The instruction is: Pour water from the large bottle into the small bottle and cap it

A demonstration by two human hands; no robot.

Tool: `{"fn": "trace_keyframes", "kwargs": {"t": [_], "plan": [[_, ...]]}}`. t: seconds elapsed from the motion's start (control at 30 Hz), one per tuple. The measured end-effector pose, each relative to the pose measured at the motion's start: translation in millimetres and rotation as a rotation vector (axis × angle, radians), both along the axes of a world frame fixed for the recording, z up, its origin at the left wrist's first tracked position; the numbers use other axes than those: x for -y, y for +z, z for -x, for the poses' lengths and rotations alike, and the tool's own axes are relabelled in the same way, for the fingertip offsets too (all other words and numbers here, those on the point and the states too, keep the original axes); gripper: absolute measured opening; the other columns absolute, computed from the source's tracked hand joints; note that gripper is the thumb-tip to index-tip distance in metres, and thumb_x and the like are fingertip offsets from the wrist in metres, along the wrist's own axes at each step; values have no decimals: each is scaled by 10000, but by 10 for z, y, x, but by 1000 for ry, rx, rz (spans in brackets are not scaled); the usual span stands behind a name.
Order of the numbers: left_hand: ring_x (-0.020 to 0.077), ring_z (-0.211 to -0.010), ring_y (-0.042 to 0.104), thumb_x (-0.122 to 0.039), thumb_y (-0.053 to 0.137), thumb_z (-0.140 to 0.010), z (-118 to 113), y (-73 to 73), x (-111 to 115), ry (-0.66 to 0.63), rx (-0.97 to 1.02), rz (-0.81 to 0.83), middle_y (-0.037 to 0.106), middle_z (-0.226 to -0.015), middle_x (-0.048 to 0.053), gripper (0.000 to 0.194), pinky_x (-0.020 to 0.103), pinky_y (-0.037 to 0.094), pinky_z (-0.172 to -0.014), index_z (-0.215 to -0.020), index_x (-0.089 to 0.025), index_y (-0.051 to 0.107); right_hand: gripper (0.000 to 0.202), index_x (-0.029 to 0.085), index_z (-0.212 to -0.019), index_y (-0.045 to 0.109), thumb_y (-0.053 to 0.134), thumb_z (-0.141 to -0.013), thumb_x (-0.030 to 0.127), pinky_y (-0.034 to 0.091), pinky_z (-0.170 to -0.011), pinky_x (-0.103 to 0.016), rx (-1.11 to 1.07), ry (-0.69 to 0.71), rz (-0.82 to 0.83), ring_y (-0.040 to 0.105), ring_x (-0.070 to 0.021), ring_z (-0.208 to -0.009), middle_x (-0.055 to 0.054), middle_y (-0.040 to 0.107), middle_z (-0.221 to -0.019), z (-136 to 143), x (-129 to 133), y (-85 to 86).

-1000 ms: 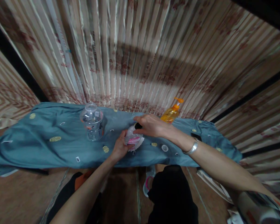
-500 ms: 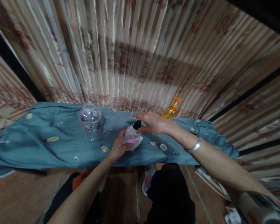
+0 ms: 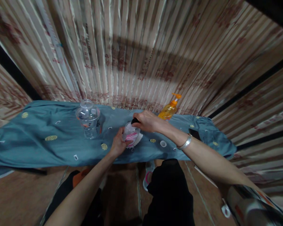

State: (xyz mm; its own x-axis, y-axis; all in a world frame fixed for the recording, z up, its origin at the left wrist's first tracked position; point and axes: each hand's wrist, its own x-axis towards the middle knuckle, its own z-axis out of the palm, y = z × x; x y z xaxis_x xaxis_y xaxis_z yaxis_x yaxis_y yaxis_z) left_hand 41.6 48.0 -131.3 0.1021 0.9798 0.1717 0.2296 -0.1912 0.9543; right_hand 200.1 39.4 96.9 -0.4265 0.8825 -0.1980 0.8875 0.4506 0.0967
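A clear bottle with a pink label (image 3: 131,136) is held above the middle of the cloth-covered table. My left hand (image 3: 118,143) is wrapped round its left side, thumb across the front. On top of the bottle sits a black pump top (image 3: 135,121), partly covered by fingers. My right hand (image 3: 148,121) is closed on that black top from the right, with a silver bracelet on the wrist. Behind the right hand stands a bottle of yellow liquid with an orange pump (image 3: 167,111), its lower part hidden.
A clear plastic container with a narrow neck (image 3: 91,122) stands at the left on the blue-green cloth (image 3: 63,153). A small white round lid (image 3: 163,143) lies right of the hands. A dark flat object (image 3: 194,134) shows behind my right forearm. Pleated curtains (image 3: 132,56) hang behind.
My right hand has gone from stretched fingers beside the black pump top to closed round it. My left hand keeps its hold on the bottle. The view has shifted slightly.
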Motion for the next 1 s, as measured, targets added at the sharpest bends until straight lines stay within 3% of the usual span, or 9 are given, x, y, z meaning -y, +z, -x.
{"fn": "trace_keyframes", "kwargs": {"t": [0.1, 0.3, 0.47, 0.57, 0.77, 1.0], "plan": [[312, -1071, 797, -285, 931, -660, 8, -3, 5, -27, 19, 17, 793, -1153, 42, 624, 499, 640, -1015, -1202, -259, 622, 298, 126, -1326, 744, 675, -1141, 350, 481, -817, -303, -70, -30, -9, 820, -301, -1131, -171, 869, -1138, -54, 11, -52], [326, -1172, 778, -303, 910, -671, 10, -3, 4, -28, 37, 30, 775, -1284, 85, 680, 523, 618, -1072, -1269, -261, 590, 697, 200, -1574, 568, 889, -978, 367, 526, -870, -311, -509, -177, -10, 806, -256, -1066, -103, 838, -1218, -189, 53, -404], [342, -1196, 775, -290, 912, -661, -4, -15, -6, 1, 33, 21, 771, -1288, 92, 723, 555, 585, -1134, -1297, -263, 568, 681, 205, -1442, 638, 952, -852, 332, 576, -940, -354, -797, -344, 55, 790, -277, -1145, -89, 817, -1286, -160, 129, -869], [351, -1224, 776, -280, 926, -653, -24, -32, -9, 2, 35, 6, 771, -1306, 92, 755, 574, 575, -1161, -1319, -264, 569, 608, 207, -1352, 669, 953, -826, 317, 591, -929, -371, -857, -409, 56, 802, -287, -1103, -74, 836, -1214, -164, 155, -1037], [400, -1475, 669, -322, 1012, -579, -70, -44, -8, -6, 57, -42, 703, -1532, 158, 970, 614, 491, -1273, -1431, -266, 552, 551, 214, -1233, 685, 971, -797, 391, 584, -831, -329, -875, -467, -44, 800, -271, -1014, -65, 851, -1125, -481, 153, -1069], [432, -1553, 608, -360, 1029, -596, -32, -46, -1, 1, 62, -61, 656, -1617, 194, 1029, 671, 452, -1300, -1497, -267, 541, 580, 169, -1234, 708, 976, -779, 409, 608, -847, -378, -781, -630, -224, 810, -307, -999, -97, 852, -1098, -1336, 176, -971]]}}
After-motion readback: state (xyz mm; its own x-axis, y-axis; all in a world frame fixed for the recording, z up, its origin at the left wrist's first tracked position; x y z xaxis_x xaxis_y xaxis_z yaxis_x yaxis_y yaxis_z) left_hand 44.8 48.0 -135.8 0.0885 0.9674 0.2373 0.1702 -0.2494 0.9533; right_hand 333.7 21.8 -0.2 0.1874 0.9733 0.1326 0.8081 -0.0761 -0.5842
